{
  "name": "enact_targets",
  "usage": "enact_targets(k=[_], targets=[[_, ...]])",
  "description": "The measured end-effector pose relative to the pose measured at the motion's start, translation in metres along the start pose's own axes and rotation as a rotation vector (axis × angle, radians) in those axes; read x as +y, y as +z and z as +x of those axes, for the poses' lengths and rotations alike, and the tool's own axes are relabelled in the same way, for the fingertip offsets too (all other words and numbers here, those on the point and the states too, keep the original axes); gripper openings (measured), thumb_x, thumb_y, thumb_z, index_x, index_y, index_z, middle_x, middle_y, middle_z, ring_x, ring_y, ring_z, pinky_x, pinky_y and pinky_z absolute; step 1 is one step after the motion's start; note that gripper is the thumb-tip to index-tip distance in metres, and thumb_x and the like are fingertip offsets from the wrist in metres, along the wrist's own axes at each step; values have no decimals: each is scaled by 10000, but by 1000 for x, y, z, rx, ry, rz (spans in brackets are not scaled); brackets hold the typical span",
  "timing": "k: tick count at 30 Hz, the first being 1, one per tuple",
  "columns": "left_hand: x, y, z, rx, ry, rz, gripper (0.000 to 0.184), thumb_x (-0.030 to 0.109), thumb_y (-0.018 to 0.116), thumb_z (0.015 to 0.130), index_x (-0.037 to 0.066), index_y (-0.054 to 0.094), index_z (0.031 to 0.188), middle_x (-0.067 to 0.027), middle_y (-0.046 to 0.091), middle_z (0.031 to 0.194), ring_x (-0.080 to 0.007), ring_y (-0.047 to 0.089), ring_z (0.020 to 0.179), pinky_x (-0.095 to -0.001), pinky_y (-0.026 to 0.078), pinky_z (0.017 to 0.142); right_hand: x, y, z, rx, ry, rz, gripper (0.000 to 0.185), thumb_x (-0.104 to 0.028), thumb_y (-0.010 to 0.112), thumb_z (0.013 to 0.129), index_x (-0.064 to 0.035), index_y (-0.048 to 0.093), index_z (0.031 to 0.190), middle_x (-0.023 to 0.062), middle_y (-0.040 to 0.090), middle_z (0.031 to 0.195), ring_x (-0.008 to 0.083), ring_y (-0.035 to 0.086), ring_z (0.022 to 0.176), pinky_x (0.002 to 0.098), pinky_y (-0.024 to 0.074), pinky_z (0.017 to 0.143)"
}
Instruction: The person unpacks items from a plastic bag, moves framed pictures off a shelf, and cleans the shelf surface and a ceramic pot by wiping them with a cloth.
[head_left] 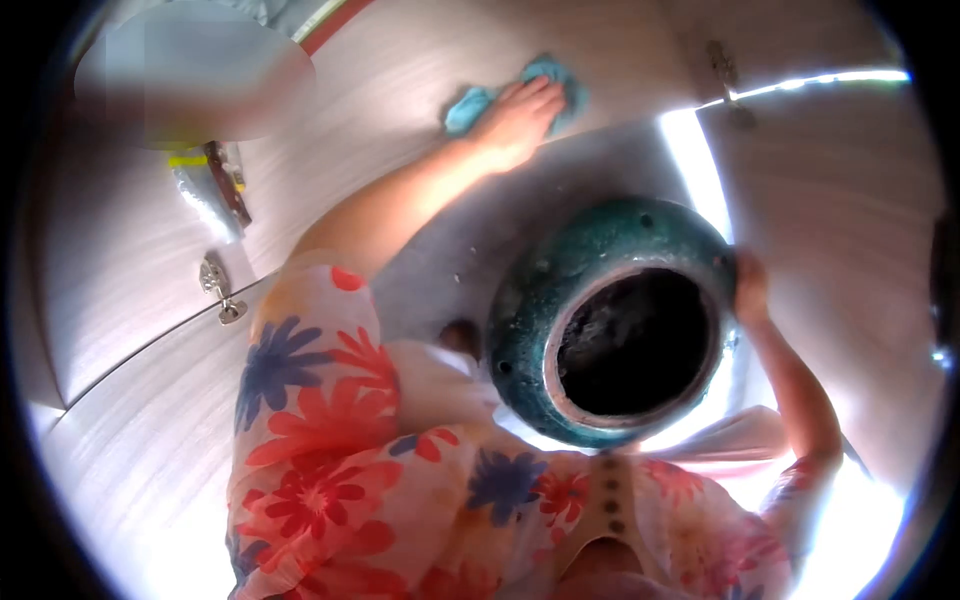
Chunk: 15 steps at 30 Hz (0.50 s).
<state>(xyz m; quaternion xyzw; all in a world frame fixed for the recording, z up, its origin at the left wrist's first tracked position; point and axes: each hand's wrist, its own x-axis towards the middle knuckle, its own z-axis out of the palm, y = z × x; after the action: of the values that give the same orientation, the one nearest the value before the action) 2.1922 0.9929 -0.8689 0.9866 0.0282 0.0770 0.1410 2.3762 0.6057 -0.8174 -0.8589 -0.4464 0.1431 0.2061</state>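
Observation:
My left hand (518,122) reaches forward with its fingers closed over a blue-green cloth (466,110), which lies against a pale wood-grain surface (400,60). Parts of the cloth stick out on both sides of the hand. My right hand (752,288) holds the right side of a round, dark green, glazed-looking pot (535,260). The pot's wide, pale-rimmed mouth faces me, and its inside is dark. A few small dark spots, perhaps holes, show around its body. Most of my right fingers are hidden behind the pot.
Metal latches (222,290) sit at the seam on the left, with another latch (722,68) at the upper right. A shiny packet (208,195) lies at the upper left, below a blurred patch. Bright light comes through gaps between the panels (830,180).

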Motion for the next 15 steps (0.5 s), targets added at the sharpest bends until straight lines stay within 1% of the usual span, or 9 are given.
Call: enact_targets(k=[1, 3, 4, 7, 8, 9, 12, 13, 15], targets=[[-7, 2, -16, 34, 80, -43, 361, 89, 452, 832, 6, 468, 1184, -135, 394, 1296, -268, 316, 1240, -374, 250, 1034, -1, -2, -1, 8, -11, 7, 145, -155, 543, 801, -30, 534, 876, 167, 543, 768, 342, 529, 697, 416, 415, 626], [-7, -10, -64, 11, 30, -70, 374, 47, 492, 799, -1, 481, 1169, -135, 397, 1292, -271, 325, 1234, -377, 268, 1026, 4, -2, -1, -15, 27, -29, 136, -147, 537, 798, -32, 532, 872, 170, 543, 768, 347, 527, 700, 418, 412, 629], [-9, -13, -93, 50, 40, -110, 389, 13, 512, 776, -14, 479, 1162, -140, 404, 1282, -278, 328, 1232, -381, 279, 1018, 6, 2, -2, -24, 48, -39, 132, -143, 534, 797, -33, 532, 869, 172, 542, 769, 350, 527, 702, 420, 410, 630], [-4, -38, -130, -46, -30, -134, 397, -2, 522, 758, -23, 480, 1152, -145, 411, 1271, -286, 330, 1230, -386, 285, 1012, -11, -5, 3, -57, 176, 61, 354, -236, 316, 910, 9, 566, 859, 188, 559, 780, 309, 522, 753, 342, 397, 742], [-1, -43, -132, -66, -64, -144, 395, -3, 521, 758, -23, 481, 1150, -146, 412, 1270, -286, 329, 1231, -386, 284, 1012, -12, -4, 2, -34, 162, 62, 354, -238, 318, 911, 9, 565, 857, 190, 558, 779, 314, 520, 747, 345, 398, 739], [1, -41, -124, -46, -74, -141, 395, -16, 518, 752, -26, 483, 1145, -146, 406, 1276, -285, 325, 1234, -381, 282, 1015, -13, -4, 3, -9, 143, 59, 353, -239, 320, 911, 9, 565, 855, 191, 557, 778, 320, 518, 741, 349, 399, 735], [-13, -21, -76, 0, 24, -68, 377, 28, 499, 777, -27, 474, 1149, -149, 392, 1289, -285, 312, 1240, -373, 265, 1027, -19, -5, 3, 32, 123, 18, 354, -239, 320, 911, 10, 563, 848, 194, 557, 770, 331, 516, 722, 360, 402, 717], [-17, -15, -58, -29, 23, -60, 377, 59, 473, 797, -21, 462, 1165, -147, 384, 1298, -281, 304, 1246, -369, 252, 1036, -21, -5, 2, 42, 119, 4, 355, -239, 319, 910, 11, 563, 846, 194, 557, 766, 334, 516, 716, 364, 404, 710], [-24, -9, -15, -103, 35, 23, 390, 110, 420, 827, -6, 436, 1199, -139, 366, 1316, -274, 287, 1255, -360, 231, 1050, -9, -4, -2, 34, 13, -162, 363, -249, 317, 910, 12, 560, 842, 186, 557, 749, 328, 514, 702, 369, 405, 698]])
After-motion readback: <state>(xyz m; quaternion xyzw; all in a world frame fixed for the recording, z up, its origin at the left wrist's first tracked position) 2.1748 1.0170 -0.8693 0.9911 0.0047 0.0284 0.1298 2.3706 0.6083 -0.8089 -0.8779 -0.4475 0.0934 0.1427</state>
